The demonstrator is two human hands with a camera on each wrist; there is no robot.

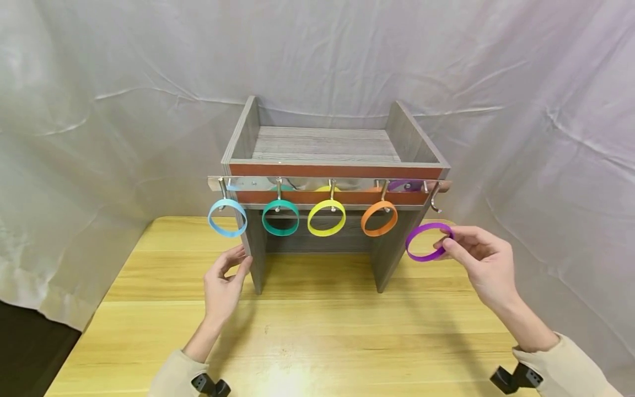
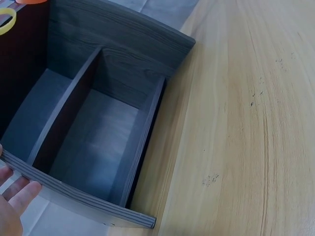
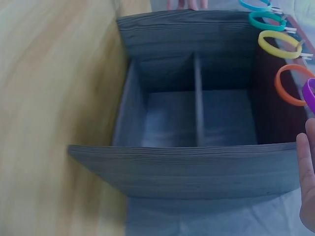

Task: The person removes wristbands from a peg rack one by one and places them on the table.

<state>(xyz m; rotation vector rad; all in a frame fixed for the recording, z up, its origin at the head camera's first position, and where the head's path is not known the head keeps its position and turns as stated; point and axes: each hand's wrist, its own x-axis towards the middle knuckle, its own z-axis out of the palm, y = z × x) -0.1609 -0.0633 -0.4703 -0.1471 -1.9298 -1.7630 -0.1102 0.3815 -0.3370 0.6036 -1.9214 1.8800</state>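
My right hand (image 1: 478, 262) pinches a purple ring (image 1: 429, 258) by its right side, between thumb and fingers. The ring is below and in front of the bare rightmost hook (image 1: 435, 198) on a metal hook rail (image 1: 307, 184). On the other hooks hang a light blue ring (image 1: 210, 220), a teal ring (image 1: 264, 221), a yellow ring (image 1: 310, 223) and an orange ring (image 1: 364, 223). My left hand (image 1: 224, 284) touches the left side panel of the grey wooden shelf (image 1: 255, 259), its fingers loosely bent at the panel's edge (image 2: 88, 205).
The shelf stands on a light wooden table (image 1: 317, 331), with an open tray-like top (image 1: 322, 144) and a divider (image 2: 66, 105) inside. A pale curtain (image 1: 317, 55) hangs behind and on both sides. The rail juts slightly past both shelf sides.
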